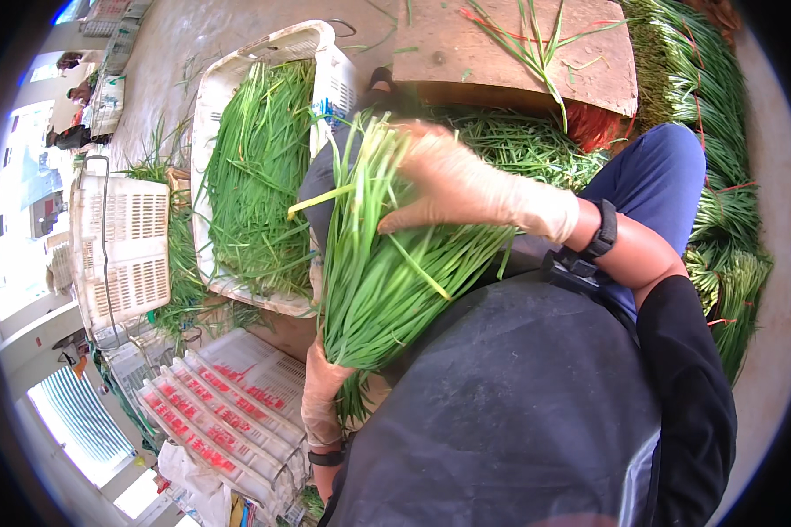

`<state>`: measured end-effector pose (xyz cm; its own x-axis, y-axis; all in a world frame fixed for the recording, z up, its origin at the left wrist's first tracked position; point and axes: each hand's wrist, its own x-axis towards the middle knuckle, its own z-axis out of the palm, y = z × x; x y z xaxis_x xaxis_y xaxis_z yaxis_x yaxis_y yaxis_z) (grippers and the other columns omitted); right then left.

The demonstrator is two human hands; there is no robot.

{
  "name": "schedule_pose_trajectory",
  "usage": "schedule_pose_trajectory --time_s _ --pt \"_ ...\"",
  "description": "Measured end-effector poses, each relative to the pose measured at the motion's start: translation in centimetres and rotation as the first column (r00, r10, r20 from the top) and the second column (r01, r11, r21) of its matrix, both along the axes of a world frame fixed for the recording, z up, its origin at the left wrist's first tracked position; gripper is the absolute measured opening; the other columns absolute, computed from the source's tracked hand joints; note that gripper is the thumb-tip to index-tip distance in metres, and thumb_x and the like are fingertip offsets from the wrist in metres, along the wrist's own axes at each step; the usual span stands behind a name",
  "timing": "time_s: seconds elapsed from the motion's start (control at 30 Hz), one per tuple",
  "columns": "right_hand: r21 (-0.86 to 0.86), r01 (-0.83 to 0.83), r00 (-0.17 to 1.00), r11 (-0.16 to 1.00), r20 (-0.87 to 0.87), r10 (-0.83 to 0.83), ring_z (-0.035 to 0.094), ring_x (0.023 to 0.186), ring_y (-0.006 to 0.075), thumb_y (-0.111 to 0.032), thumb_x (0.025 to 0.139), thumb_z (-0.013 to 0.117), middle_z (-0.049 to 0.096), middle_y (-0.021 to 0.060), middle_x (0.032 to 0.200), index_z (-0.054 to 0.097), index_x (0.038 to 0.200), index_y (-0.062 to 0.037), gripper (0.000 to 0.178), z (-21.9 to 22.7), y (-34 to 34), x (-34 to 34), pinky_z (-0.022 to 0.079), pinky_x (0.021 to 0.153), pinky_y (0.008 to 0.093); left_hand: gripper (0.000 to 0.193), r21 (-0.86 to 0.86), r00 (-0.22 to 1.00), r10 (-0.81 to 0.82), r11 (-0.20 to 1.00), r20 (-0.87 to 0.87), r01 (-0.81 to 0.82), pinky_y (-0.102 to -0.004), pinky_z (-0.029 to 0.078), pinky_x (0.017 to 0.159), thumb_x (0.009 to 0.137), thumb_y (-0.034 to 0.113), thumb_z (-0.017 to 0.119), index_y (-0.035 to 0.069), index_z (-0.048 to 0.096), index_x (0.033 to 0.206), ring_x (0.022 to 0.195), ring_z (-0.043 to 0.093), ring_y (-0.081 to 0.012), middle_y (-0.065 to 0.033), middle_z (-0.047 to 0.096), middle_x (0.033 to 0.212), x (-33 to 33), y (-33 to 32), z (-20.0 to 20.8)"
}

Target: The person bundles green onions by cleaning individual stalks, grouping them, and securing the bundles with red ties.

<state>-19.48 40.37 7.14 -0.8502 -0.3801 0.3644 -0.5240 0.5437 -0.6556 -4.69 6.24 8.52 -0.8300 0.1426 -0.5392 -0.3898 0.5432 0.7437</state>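
Gloved right hand and left hand gripping chive bundle, crate beside

Concrete floor, white crate of green chives, stacked empty crates, loose chive heaps

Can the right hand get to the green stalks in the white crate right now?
Probably not yet: the right hand lies on the bundle of green stalks, though the white crate looks close and uncovered.
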Motion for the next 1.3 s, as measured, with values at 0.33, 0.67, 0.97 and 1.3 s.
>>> schedule_pose_trajectory --time_s 0.33,0.67,0.97,1.3 --pt "-0.917 0.268 0.594 0.296 0.399 0.699 0.044 0.055 0.0081 -0.032 0.097 0.051 0.052 -0.0021 0.065 0.063 0.1 -0.0049 0.03 -4.9 11.1 -1.7 0.036 0.059 0.0208 0.067 -0.118 0.995 -0.084 0.99 -0.059 0.077 -0.0304 0.05 0.087 0.071 0.024 0.082 0.003 0.054 0.128 0.097 0.066 -0.0174 -0.0119 0.069 0.109 0.0 -1.5 -0.9" --pt "0.017 -0.072 0.982 0.997 0.178 0.068 0.057 0.102 0.028 -0.037 0.077 0.077 0.064 0.0114 0.099 0.07 0.093 -0.0046 0.037 4.9 6.5 1.2 0.046 0.089 0.0397 0.076 -0.221 0.985 -0.147 0.967 -0.095 0.123 -0.0282 0.048 0.092 0.074 0.017 0.079 -0.004 0.045 0.138 0.104 0.062 -0.0133 -0.0117 0.067 0.118 -0.9 1.2 2.8" --pt "-0.636 0.275 0.678 0.721 0.66 0.324 0.064 0.081 0.0133 -0.017 0.092 0.063 0.071 0.0035 0.087 0.073 0.09 -0.0012 0.019 2.5 6.0 2.4 0.049 0.082 0.027 0.073 -0.157 0.994 -0.102 0.983 -0.047 0.093 -0.028 0.048 0.093 0.075 0.015 0.078 -0.002 0.046 0.138 0.105 0.061 -0.0119 -0.0101 0.066 0.119 -1.0 1.3 2.4" --pt "-0.097 0.22 0.717 0.971 0.691 -0.093 0.062 0.088 0.0227 -0.028 0.085 0.072 0.064 0.0113 0.089 0.066 0.098 -0.0009 0.03 4.5 9.0 3.2 0.048 0.081 0.0341 0.073 -0.165 0.985 -0.147 0.978 -0.093 0.13 -0.028 0.047 0.094 0.076 0.014 0.078 -0.002 0.045 0.139 0.104 0.061 -0.0113 -0.0096 0.066 0.121 -1.0 1.4 2.1"
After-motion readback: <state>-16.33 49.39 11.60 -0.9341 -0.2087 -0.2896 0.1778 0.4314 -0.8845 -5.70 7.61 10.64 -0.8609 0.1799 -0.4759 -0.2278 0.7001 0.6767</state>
